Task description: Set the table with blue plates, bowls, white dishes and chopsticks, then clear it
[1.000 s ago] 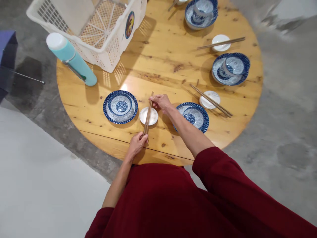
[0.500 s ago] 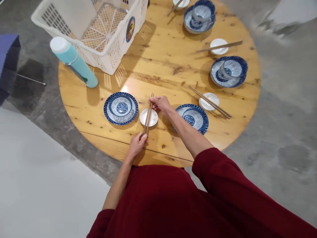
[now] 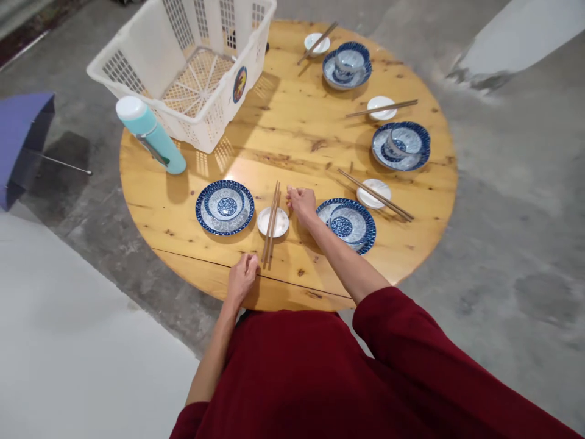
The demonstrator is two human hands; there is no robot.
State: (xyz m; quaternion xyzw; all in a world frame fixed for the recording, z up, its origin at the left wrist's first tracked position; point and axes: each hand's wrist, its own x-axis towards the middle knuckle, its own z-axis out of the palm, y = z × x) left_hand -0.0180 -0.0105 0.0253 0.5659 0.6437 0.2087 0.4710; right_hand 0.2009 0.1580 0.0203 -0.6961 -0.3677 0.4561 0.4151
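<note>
A pair of brown chopsticks (image 3: 276, 204) rests across a small white dish (image 3: 283, 223), the two sticks slightly apart. Just left of their lower ends is my left hand (image 3: 242, 279), fingers curled together with nothing visible in them. My right hand (image 3: 302, 203) is to the right of their upper ends, fingers bent and pinched, apart from the sticks. Left of the dish, a blue-patterned bowl (image 3: 225, 203) sits on a blue-rimmed plate (image 3: 200, 221). Partly behind my right forearm lies another blue-rimmed plate (image 3: 371, 230) with a bowl (image 3: 346, 227) on it.
The round wooden table (image 3: 274, 140) holds a white plastic basket (image 3: 214, 122) at the back left and a turquoise thermos (image 3: 159, 143) before it. Along the right are more bowl settings (image 3: 402, 145) and white dishes with chopsticks (image 3: 373, 192). A blue umbrella (image 3: 22, 131) is at far left.
Both hands have let go of the chopsticks, which now rest on the small dish. My left hand has moved left, my right hand away to the right. The camera view has shifted.
</note>
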